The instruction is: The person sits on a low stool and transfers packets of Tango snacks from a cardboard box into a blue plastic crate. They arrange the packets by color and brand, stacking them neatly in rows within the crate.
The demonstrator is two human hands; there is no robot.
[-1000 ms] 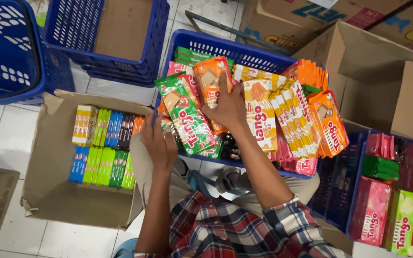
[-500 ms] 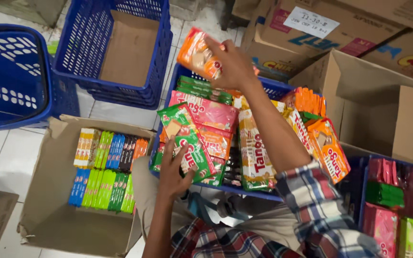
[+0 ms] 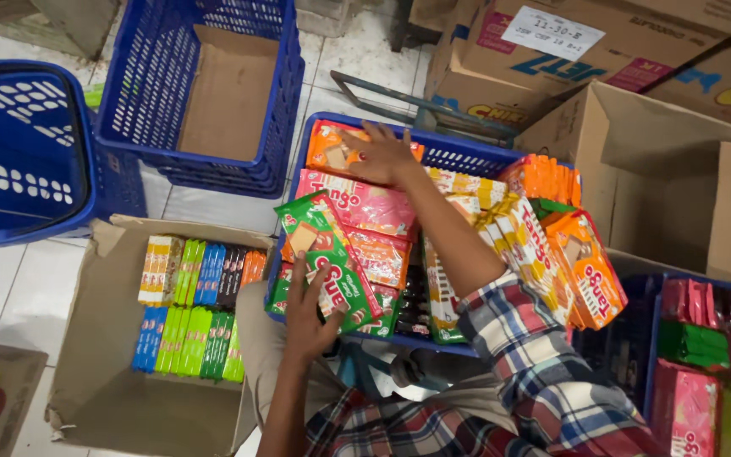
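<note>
Now right hand (image 3: 385, 152) spread flat on orange packet (image 3: 332, 151), left hand (image 3: 308, 315) seemingly open on green packet (image 3: 325, 258)

shop stockroom: blue plastic crates (image 3: 196, 93), cardboard cartons (image 3: 662, 169), stacked snack packs (image 3: 357, 203) on tiled floor (image 3: 10, 296).

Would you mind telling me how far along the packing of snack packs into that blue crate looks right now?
Mostly filled: the blue crate already holds pink, green and orange packs across its width. In hand: the right hand presses an orange pack at the far end, while the left hand rests on a green pack at the near edge. Left: the upright packs on the right lean loosely, and the second crate holds only cardboard.
</note>
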